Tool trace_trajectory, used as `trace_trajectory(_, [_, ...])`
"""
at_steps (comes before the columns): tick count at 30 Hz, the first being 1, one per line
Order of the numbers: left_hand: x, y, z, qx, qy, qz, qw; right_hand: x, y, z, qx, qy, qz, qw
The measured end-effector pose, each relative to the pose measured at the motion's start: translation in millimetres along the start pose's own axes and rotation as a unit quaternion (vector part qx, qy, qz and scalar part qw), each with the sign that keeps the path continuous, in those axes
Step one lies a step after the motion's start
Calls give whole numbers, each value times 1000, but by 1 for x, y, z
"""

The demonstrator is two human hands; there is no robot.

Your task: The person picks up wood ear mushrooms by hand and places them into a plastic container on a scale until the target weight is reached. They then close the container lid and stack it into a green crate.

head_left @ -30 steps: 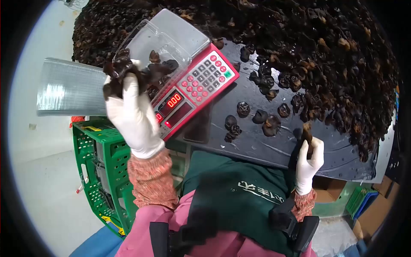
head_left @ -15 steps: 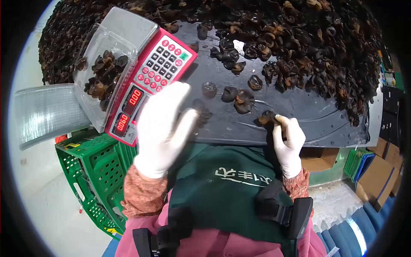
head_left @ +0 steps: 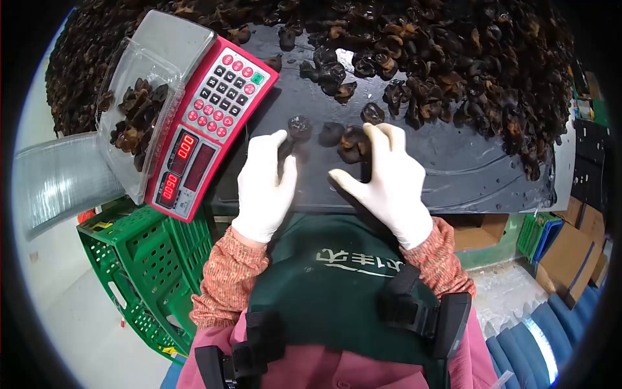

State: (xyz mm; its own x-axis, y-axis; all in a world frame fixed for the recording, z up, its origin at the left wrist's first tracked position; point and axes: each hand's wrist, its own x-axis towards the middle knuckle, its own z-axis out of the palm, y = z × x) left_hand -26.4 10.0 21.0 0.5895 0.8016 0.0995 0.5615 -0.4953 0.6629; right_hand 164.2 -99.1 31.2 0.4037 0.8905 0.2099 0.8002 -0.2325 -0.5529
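My left hand [head_left: 264,188], in a white glove, is beside the scale with a dark wood ear mushroom [head_left: 285,148] between its fingertips and thumb. My right hand [head_left: 392,181], also gloved, is over the dark work surface with its thumb spread away from the fingers. Its fingertips reach a brownish wood ear mushroom [head_left: 350,146], partly covered by the hand. Single dark pieces lie close by. On the red scale [head_left: 214,123] sits a clear plastic box [head_left: 120,71] with several wood ear mushrooms [head_left: 138,113] inside.
A large heap of wood ear mushrooms [head_left: 466,58] covers the back and right of the dark surface [head_left: 466,175]. Stacked clear plastic boxes [head_left: 68,178] stand at left above green crates [head_left: 146,259]. Cardboard boxes [head_left: 570,259] are at lower right.
My right hand has moved left and no longer shows the mushroom piece it pinched. My left hand has closed in on a piece beside it. The scale's lower reading went from 0.060 to 0.090.
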Motion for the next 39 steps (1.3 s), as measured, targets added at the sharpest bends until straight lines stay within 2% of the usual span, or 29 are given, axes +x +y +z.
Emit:
trace_trajectory(2, [10, 13, -3, 14, 11, -13, 1000, 0, 2, 10, -18, 4, -1, 1000])
trace_trajectory(6, [28, 15, 3, 78, -13, 44, 996, -6, 13, 9, -1, 16, -1, 1000])
trace_trajectory(9, [31, 5, 7, 47, -45, 40, 997, -15, 23, 0, 32, 19, 8, 999])
trace_trajectory(15, [30, 7, 5, -22, 27, 72, 997, -17, 30, -7, 78, 72, 55, 993])
trace_trajectory(16, [32, 11, 4, -17, 42, 83, 996, -10, 30, -12, 48, 94, 24, 994])
trace_trajectory(18, [37, 23, 1, -33, 46, 96, 994, 2, 16, -26, 6, 68, 65, 996])
trace_trajectory(19, [36, 18, 8, -30, 52, 101, 993, 5, 20, -26, 0, 79, 32, 996])
trace_trajectory(21, [38, 9, 20, -35, 33, 111, 993, 16, 18, -22, 16, 60, 49, 997])
trace_trajectory(23, [35, 12, 22, -11, 9, 71, 997, 22, 19, -7, -16, -9, 60, 998])
trace_trajectory(25, [34, 27, 24, 15, 44, 51, 998, 28, 14, -15, -78, -90, 8, 993])
trace_trajectory(26, [31, 37, 8, 55, -59, 21, 997, 29, 17, -11, -82, -131, -7, 988])
trace_trajectory(27, [28, 37, 7, 89, -61, 52, 993, 26, 21, -6, -90, -111, -32, 989])
trace_trajectory(30, [24, 46, 2, 137, -101, 74, 983, 24, 25, 3, -77, -86, -25, 993])
trace_trajectory(33, [21, 19, 32, 102, 13, 105, 989, 23, 25, 8, -68, -56, 2, 996])
trace_trajectory(35, [21, 4, 38, 90, 37, 121, 988, 23, 22, 6, -68, -65, 27, 995])
trace_trajectory(39, [22, -8, 42, 23, 60, 111, 992, 23, 30, 12, -47, -15, -10, 999])
